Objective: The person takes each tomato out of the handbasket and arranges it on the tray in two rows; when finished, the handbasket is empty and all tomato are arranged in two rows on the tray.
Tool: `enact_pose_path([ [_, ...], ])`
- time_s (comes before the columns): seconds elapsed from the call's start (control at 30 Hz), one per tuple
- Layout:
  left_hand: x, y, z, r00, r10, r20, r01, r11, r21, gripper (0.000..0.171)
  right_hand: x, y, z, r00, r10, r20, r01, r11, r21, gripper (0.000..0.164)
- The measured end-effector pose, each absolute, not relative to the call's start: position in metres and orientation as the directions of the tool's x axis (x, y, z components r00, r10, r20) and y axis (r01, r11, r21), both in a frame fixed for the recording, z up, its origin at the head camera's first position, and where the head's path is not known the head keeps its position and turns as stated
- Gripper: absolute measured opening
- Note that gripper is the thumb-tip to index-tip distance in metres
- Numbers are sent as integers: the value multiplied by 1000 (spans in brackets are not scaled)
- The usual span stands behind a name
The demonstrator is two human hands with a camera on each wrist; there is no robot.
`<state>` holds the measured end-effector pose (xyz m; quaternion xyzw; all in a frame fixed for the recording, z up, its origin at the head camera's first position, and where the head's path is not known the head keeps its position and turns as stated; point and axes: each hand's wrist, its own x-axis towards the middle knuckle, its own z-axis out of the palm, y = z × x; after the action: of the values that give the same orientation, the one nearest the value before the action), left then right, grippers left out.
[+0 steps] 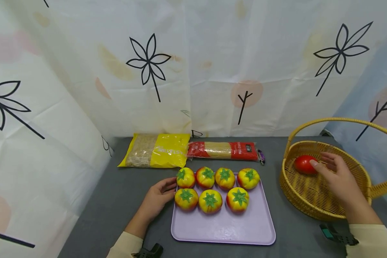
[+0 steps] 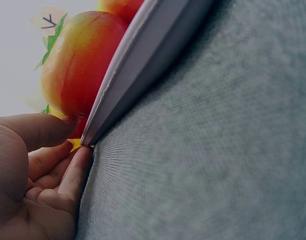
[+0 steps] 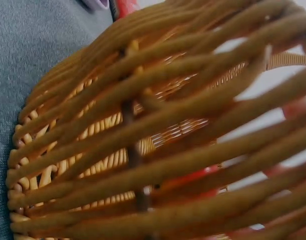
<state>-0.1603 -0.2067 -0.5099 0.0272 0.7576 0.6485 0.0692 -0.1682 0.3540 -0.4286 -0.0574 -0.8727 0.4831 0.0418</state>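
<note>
My left hand (image 1: 158, 199) is at the left edge of the lilac tray (image 1: 225, 229), its thumb and fingers pinching the rim in the left wrist view. Several yellow-and-red artificial fruits (image 1: 210, 201) with green star-shaped tops stand in two rows on the tray; one fruit (image 2: 85, 60) rises just above the thumb. Inside the yellow wicker basket (image 1: 296, 200), my right hand (image 1: 338, 175) reaches over the rim with fingers loosely bent. Its thumb tip meets the side of a glossy red tomato (image 1: 304, 164). The basket weave (image 3: 118, 165) mostly hides that hand in the right wrist view.
Behind the tray lie a yellow bag (image 1: 154, 150) of dry food and a red-ended pack of noodles (image 1: 224, 150). An arched handle (image 1: 338, 120) spans the basket. Patterned cloth (image 1: 213, 71) hangs behind the grey table (image 1: 116, 204).
</note>
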Motion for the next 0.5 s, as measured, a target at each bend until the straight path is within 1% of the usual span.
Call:
enact_pose_path([
  [0.07, -160, -206, -509, -989, 126, -74, -54, 156, 986, 51, -170, 356, -429, -995, 96, -10, 61, 547, -835, 84],
  [0.17, -161, -206, -509, -989, 125, -83, -64, 149, 987, 51, -173, 356, -430, -999, 45, -13, 37, 605, -795, 82],
  [0.4, -161, -207, -511, -989, 127, -81, -63, 140, 988, 51, -176, 354, -434, -1000, 22, 17, 2, 676, -737, 79],
  [0.5, -161, -208, -511, -989, 128, -76, -58, 139, 989, 52, -178, 355, -435, -1000, 5, 20, -10, 726, -688, 79],
])
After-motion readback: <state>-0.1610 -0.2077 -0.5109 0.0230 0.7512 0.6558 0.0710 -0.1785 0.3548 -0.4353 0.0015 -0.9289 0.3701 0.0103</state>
